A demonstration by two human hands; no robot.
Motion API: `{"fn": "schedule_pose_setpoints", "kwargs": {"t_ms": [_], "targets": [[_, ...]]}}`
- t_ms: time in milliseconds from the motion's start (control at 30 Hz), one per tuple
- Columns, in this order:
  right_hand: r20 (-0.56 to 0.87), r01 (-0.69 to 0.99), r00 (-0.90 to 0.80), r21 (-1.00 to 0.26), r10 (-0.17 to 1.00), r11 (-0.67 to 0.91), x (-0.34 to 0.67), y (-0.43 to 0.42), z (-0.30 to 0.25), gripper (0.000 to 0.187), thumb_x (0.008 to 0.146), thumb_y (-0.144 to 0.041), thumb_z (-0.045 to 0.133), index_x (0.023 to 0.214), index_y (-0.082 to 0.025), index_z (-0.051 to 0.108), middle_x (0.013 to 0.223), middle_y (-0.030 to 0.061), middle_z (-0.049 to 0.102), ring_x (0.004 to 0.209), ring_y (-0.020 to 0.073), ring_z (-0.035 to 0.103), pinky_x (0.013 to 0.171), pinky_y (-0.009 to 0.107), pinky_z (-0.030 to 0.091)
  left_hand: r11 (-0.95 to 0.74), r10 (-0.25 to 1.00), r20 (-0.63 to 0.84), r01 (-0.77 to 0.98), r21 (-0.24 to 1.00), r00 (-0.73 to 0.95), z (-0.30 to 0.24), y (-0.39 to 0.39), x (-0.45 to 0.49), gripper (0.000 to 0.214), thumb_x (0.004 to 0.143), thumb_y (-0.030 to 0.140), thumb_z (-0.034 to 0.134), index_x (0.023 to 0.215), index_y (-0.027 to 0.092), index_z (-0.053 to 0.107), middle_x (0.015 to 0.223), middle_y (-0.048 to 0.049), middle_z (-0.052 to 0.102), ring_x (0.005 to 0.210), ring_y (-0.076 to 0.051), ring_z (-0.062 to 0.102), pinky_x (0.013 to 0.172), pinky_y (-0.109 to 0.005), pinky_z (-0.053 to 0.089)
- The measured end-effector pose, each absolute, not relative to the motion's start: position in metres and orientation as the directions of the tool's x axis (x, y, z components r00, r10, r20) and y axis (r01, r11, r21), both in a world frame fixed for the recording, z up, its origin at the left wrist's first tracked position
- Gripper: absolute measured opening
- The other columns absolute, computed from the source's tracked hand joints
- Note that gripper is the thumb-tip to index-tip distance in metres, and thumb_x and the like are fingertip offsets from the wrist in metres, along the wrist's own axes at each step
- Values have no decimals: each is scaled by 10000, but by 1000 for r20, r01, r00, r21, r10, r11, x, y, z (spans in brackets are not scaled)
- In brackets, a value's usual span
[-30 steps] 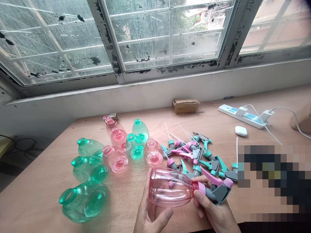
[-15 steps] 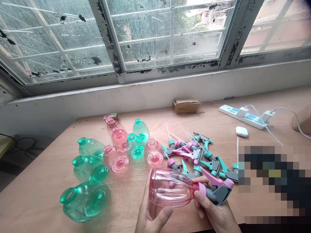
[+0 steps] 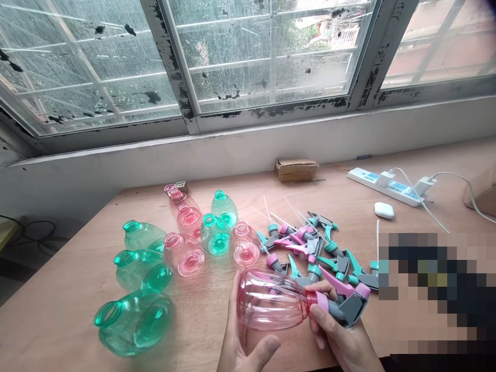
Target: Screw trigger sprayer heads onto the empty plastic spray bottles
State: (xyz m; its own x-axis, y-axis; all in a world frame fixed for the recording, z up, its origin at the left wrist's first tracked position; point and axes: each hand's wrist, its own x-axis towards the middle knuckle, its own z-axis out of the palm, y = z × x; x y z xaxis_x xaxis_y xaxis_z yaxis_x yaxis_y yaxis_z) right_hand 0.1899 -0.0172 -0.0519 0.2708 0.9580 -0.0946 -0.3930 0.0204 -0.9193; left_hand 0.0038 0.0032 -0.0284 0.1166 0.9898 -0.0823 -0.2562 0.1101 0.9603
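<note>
A clear pink spray bottle [image 3: 271, 305] lies sideways over the table's near edge, its neck to the right. On the neck sits a grey spray head [image 3: 349, 309] with a pink collar and pink trigger, and a thin tube shows through the bottle wall. My left hand [image 3: 248, 338] cups the bottle's base, the thumb lifted off its side. The fingers and thumb of my right hand [image 3: 333, 330] pinch the pink collar. Just beyond is a heap of loose spray heads [image 3: 310, 243] in pink, teal and grey, tubes attached.
Several open green bottles [image 3: 134, 320] and pink bottles [image 3: 185, 256] stand to the left. Along the back are a small cardboard box [image 3: 296, 170], a power strip [image 3: 383, 185] with plugs, and a white earbud case [image 3: 384, 210]. A pixelated patch hides the right side.
Little differs. My left thumb has shifted slightly right, away from the bottle's side. The spray head has moved a touch left in view, with my right hand still on the collar.
</note>
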Motion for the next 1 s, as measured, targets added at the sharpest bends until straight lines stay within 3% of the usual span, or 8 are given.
{"fn": "schedule_pose_setpoints", "kwargs": {"t_ms": [233,500,700,867,1000], "targets": [[-75,-398,268,-917,960,39,190,-17,-52,384,900,-478,840,1127,-224,663,586,-48,642,429,113,524,477,242,348,173,979,-141,-234,957,149,-16,8,-3,844,785,487,902,1528,231,595,1493,-145,697,1463,-414,553,1257,-503,374],[-86,-413,282,-910,956,40,189,-16,-50,427,884,-483,852,1159,-228,646,584,-55,639,424,106,507,478,244,326,157,984,-123,-283,946,132,-23,6,2,1000,762,427,936,1629,323,448,1663,-95,530,1540,-382,457,1289,-467,313],[-91,-395,270,-919,959,24,189,-17,-49,434,877,-524,842,1126,-216,665,566,-54,619,413,117,489,474,260,313,101,990,-75,-232,967,119,-37,1,3,1003,837,493,860,1676,321,338,1651,-98,545,1535,-360,470,1310,-461,255],[-98,-418,280,-908,955,29,189,-16,-50,395,874,-493,859,1087,-220,670,556,-56,621,408,114,503,467,253,325,155,981,-117,-258,954,154,-31,3,0,909,816,451,889,1610,275,484,1602,-112,602,1542,-375,457,1292,-459,308],[-119,-442,289,-897,950,21,189,-16,-49,429,851,-532,870,1081,-225,678,537,-65,602,398,97,486,457,231,322,178,978,-139,-272,946,156,-30,7,-1,920,746,433,948,1562,266,557,1519,-122,680,1473,-392,546,1269,-477,353]]}}
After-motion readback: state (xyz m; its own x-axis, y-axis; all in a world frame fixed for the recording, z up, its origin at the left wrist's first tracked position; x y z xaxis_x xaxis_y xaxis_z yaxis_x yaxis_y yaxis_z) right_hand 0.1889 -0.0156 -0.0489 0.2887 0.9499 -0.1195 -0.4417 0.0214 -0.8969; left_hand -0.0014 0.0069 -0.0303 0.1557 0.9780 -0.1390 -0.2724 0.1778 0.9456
